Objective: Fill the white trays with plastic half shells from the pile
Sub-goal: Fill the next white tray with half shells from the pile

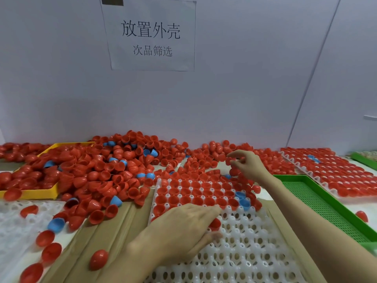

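2 hands, 3 white trays, 1 yellow tray, 1 green tray, 1 paper sign.

A white plastic tray with round holes lies centred, far rows holding red plastic half shells open-side up; a red-and-blue shell pile spreads behind.

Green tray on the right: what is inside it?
The green tray shows only its perforated mesh floor; no shells lie inside. The right forearm crosses its near left edge, hiding that strip. One red shell lies outside, beside it.
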Available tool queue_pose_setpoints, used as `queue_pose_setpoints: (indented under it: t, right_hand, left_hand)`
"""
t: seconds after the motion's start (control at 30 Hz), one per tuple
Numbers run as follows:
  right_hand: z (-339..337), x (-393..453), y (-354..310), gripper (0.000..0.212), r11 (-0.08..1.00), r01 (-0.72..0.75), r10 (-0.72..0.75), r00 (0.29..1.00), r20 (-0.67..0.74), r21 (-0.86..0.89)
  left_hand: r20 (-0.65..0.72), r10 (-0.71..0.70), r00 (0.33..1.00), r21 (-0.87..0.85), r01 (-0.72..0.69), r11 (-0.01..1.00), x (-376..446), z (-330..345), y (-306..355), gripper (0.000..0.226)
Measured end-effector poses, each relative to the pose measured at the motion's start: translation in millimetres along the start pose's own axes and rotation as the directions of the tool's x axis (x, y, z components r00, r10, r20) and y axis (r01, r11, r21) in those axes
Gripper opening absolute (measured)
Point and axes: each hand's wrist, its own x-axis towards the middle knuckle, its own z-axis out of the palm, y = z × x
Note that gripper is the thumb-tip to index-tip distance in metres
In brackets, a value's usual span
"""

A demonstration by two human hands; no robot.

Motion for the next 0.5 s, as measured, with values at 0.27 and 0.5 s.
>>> queue_pose_setpoints:
  t: [0.27,0.5]
  right_hand:
    - [-29,-69,-33,0.025,0.742,-0.104,0.058,0.994,0.091,0.662]
    - [-25,-111,-67,0.035,0.538,-0.295,-0.240,0.845,0.478,0.790]
  left_hand:
    - [-0.312,-0.006,0.950,0.075,0.031,0.997,0,-1,4,0.044]
    - [-0.462,-0.324,0.826,-0.406,0.128,0.905,5,-8,14,0.044]
